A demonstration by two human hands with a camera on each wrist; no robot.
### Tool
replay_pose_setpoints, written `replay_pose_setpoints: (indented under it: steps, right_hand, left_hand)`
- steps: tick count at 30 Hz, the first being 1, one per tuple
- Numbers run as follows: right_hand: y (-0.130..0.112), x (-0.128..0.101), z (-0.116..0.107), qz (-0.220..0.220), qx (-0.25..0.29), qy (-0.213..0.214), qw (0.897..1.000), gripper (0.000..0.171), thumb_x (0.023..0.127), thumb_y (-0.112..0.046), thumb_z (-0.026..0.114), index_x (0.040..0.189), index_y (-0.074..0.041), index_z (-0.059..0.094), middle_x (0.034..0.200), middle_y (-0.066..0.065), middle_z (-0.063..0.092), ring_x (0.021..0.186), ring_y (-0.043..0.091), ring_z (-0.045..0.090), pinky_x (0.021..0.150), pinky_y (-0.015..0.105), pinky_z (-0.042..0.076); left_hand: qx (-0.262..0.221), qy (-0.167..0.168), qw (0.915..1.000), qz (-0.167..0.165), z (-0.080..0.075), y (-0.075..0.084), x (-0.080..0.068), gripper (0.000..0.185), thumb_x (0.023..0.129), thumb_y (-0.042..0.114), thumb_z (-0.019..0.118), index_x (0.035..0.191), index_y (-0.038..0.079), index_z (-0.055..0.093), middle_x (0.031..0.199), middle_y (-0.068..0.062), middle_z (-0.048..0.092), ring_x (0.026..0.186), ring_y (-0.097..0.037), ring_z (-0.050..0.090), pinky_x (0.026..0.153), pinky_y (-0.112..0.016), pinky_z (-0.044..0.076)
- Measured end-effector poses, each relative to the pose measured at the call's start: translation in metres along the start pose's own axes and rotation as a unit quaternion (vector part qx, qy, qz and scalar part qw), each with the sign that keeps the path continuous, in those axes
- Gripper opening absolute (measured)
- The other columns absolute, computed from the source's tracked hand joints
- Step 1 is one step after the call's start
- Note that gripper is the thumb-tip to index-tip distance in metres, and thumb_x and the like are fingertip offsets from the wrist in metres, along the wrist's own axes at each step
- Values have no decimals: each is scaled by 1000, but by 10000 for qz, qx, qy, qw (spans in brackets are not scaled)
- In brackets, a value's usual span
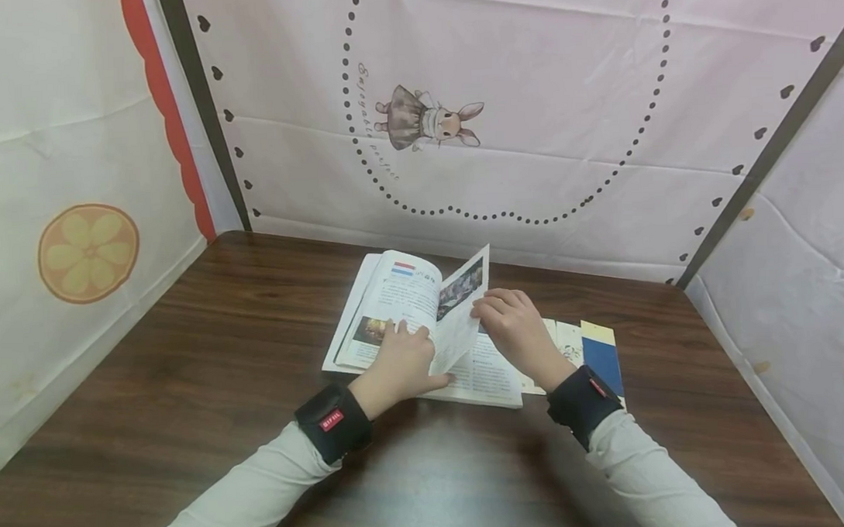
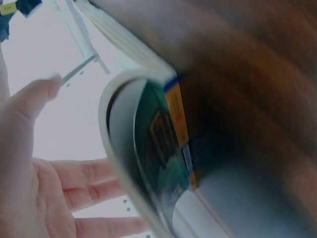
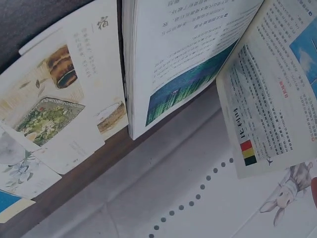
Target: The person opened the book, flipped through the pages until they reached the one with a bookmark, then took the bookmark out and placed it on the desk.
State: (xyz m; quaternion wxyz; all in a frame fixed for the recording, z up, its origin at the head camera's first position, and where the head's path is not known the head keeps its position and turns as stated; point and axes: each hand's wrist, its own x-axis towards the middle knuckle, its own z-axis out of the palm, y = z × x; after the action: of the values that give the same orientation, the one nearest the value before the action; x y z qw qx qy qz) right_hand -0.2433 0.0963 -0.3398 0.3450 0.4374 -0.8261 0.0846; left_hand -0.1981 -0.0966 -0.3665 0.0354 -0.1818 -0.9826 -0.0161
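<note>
An open book (image 1: 402, 291) with printed text and photos lies at the back middle of the table. My left hand (image 1: 399, 365) rests on its lower left page, fingers straight and spread, thumb near the gutter. In the left wrist view that hand (image 2: 29, 173) stretches its fingers behind the curved stack of pages (image 2: 111, 124). My right hand (image 1: 511, 322) pinches the outer edge of one raised page (image 1: 459, 313), which stands tilted above the right side. In the right wrist view this page (image 3: 267, 94) shows text and a small flag print; the hand is almost wholly out of frame.
Illustrated cards or booklets (image 3: 54, 94) lie partly under the book's right side. Beside them is a blue and yellow piece (image 1: 602, 358). The dark wooden table (image 1: 188, 365) is enclosed by printed cloth walls (image 1: 529, 120) at the back and both sides.
</note>
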Motion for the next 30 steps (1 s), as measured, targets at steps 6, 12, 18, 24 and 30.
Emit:
replay_pose_setpoints:
  steps: [6,12,18,24,30]
  right_hand:
    - [2,-1,1,267,264,18,9993,17,74,1,75,88,-8,69,101,8,72,101,25,64,89,39,50]
    - [6,-9,0,987,882,-181,9910,25,77,-3,74,101,-4,66,112,14,67,107,30,61,93,47,48]
    - [13,-22,1,1587,1118,-2106,9581,41,83,-19,72,118,-1,61,119,16,64,113,33,59,95,49,47]
    - [18,-38,9,1844,1426,-4337,8704,88,77,-47,73,141,2,37,144,25,41,132,40,40,106,55,35]
    - [13,-42,15,1625,1209,-4790,8541,95,71,-51,76,140,2,38,147,24,37,137,37,34,108,65,21]
  left_hand:
    - [-37,378,9993,-49,4,5,1,34,79,34,66,86,1,71,97,-14,66,107,-43,58,92,-62,40]
    - [-496,697,9954,-428,4,4,0,24,88,21,57,80,3,71,93,-11,68,99,-39,63,86,-59,45]
    - [-926,834,9889,-814,1,-10,1,39,96,26,47,66,5,61,67,-8,62,60,-23,60,55,-36,43]
    - [-2623,770,9500,-1509,1,-30,1,40,94,26,49,59,8,48,53,-1,46,45,-13,41,45,-22,29]
    - [-4008,942,8887,-2016,4,-53,-1,27,88,15,55,100,-7,65,84,-17,69,68,-20,62,60,-27,49]
